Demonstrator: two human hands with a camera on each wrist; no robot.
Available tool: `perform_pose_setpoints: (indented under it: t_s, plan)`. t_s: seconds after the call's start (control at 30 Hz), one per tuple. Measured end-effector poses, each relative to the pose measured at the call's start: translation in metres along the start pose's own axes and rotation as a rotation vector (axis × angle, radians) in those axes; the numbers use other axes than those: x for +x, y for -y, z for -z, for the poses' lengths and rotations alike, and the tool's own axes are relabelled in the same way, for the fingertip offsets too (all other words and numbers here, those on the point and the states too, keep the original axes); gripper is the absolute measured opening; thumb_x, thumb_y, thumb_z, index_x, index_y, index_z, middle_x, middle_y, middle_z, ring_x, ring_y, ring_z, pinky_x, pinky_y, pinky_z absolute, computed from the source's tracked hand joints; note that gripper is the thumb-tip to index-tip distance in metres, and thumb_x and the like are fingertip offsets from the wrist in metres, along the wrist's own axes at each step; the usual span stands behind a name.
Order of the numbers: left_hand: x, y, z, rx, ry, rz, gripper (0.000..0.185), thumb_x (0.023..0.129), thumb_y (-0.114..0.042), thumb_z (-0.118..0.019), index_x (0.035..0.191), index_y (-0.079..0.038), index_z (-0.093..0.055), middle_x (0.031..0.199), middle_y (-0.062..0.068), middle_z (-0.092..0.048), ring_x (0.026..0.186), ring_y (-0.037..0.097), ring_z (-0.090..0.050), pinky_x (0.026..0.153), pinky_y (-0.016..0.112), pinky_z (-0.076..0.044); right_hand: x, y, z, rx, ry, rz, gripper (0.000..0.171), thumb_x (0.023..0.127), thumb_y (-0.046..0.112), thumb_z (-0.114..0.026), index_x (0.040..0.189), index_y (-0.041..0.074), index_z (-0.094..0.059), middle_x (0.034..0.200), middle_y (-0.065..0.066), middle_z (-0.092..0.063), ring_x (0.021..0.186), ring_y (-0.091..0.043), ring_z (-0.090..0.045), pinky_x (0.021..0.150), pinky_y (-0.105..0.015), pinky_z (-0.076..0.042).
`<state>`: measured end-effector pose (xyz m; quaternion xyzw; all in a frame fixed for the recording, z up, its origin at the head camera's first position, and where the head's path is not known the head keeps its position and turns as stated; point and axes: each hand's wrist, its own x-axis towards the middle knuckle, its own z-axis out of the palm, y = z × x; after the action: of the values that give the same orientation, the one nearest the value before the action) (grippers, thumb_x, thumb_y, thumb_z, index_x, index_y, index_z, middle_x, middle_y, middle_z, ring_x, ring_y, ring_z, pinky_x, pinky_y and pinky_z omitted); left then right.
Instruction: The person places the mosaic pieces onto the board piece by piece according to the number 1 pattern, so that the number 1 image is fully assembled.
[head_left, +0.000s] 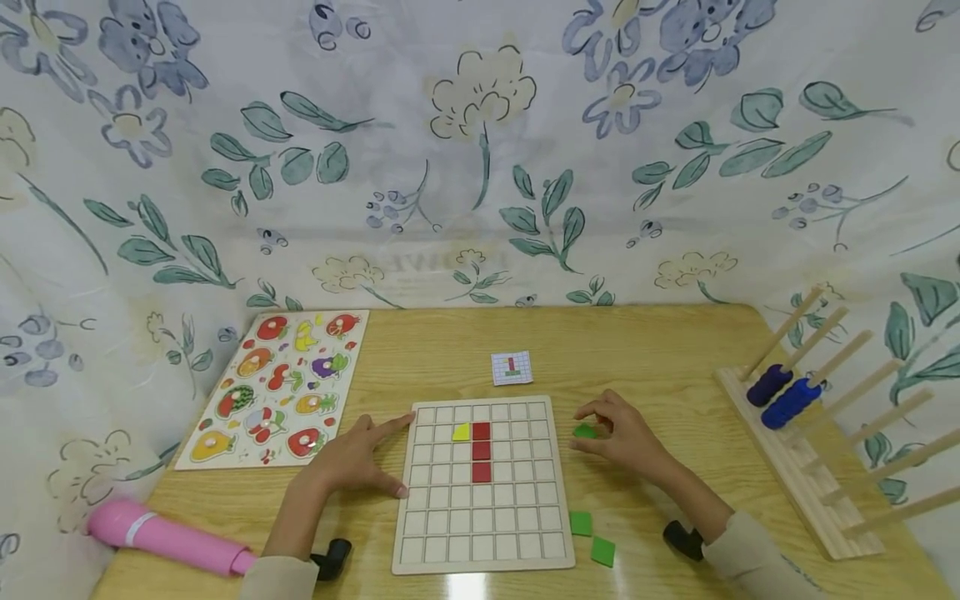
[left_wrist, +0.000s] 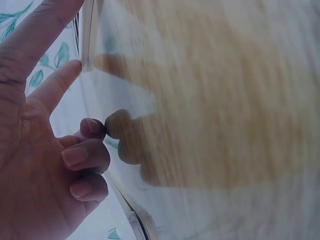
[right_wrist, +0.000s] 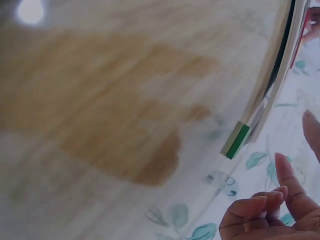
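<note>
A wooden grid board [head_left: 450,529] lies on the table before me. Three red square tiles [head_left: 481,451] stand in a column on it, with a yellow cut-corner tile [head_left: 461,432] left of the top one. My left hand [head_left: 351,461] touches the board's left edge with spread index finger and thumb; its other fingers curl loosely in the left wrist view. Right of the board, my right hand [head_left: 618,435] hovers around a green tile [head_left: 584,431], thumb and index finger apart. Two more green tiles [head_left: 581,523] lie by the board's lower right edge.
A small pattern card [head_left: 512,367] lies behind the board. At the left are a fruit puzzle board [head_left: 217,454] and a pink microphone-like toy [head_left: 176,539]. A wooden peg rack [head_left: 795,467] with blue beads stands at the right. Floral cloth [head_left: 480,167] hangs behind the table.
</note>
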<state>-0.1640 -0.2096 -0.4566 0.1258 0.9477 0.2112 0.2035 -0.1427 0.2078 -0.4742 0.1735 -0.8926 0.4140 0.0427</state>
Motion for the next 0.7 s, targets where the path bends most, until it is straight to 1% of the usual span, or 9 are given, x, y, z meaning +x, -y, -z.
perform_pose_setpoints:
  t_s: [0.07, 0.23, 0.4, 0.53, 0.7]
  plan:
    - [0.000, -0.001, 0.000, -0.001, 0.003, 0.004, 0.110, 0.055, -0.054, -0.092, 0.151, -0.038, -0.041, 0.104, 0.010, -0.046, 0.074, 0.024, -0.048, 0.066, 0.039, -0.044, -0.001, -0.004, 0.002, -0.010, 0.000, -0.002, 0.034, 0.073, 0.016, -0.088, 0.101, 0.004, -0.073, 0.077, -0.005, -0.040, 0.069, -0.006, -0.032, 0.060, -0.023, -0.033]
    - [0.001, -0.002, 0.001, 0.003, 0.008, 0.001, 0.110, 0.055, -0.054, -0.092, 0.151, -0.038, -0.041, 0.105, 0.011, -0.046, 0.075, 0.024, -0.048, 0.066, 0.039, -0.044, -0.003, -0.013, 0.008, -0.035, 0.013, -0.062, 0.037, 0.072, 0.017, -0.089, 0.102, 0.003, -0.072, 0.079, -0.003, -0.039, 0.071, -0.007, -0.032, 0.062, -0.025, -0.032]
    - [0.002, -0.001, 0.001, 0.008, 0.010, 0.003, 0.111, 0.054, -0.056, -0.092, 0.151, -0.038, -0.041, 0.104, 0.010, -0.046, 0.075, 0.024, -0.048, 0.066, 0.039, -0.043, -0.003, -0.016, 0.011, -0.040, 0.047, -0.116, 0.039, 0.073, 0.020, -0.088, 0.103, 0.001, -0.072, 0.079, -0.002, -0.037, 0.071, -0.009, -0.032, 0.063, -0.026, -0.032]
    - [0.002, -0.001, 0.000, 0.013, 0.004, 0.011, 0.112, 0.053, -0.058, -0.092, 0.151, -0.038, -0.041, 0.105, 0.010, -0.047, 0.077, 0.024, -0.049, 0.069, 0.041, -0.045, -0.001, -0.015, 0.010, -0.082, 0.060, -0.116, 0.037, 0.073, 0.020, -0.088, 0.101, 0.001, -0.072, 0.080, -0.003, -0.037, 0.070, -0.010, -0.032, 0.062, -0.025, -0.032]
    - [0.002, 0.000, 0.000, 0.024, -0.001, 0.017, 0.112, 0.052, -0.060, -0.091, 0.151, -0.039, -0.041, 0.107, 0.010, -0.048, 0.081, 0.024, -0.050, 0.072, 0.044, -0.047, 0.001, -0.013, 0.007, -0.162, 0.069, -0.100, 0.032, 0.075, 0.025, -0.087, 0.097, 0.005, -0.073, 0.085, -0.001, -0.046, 0.073, -0.010, -0.042, 0.065, -0.025, -0.041]
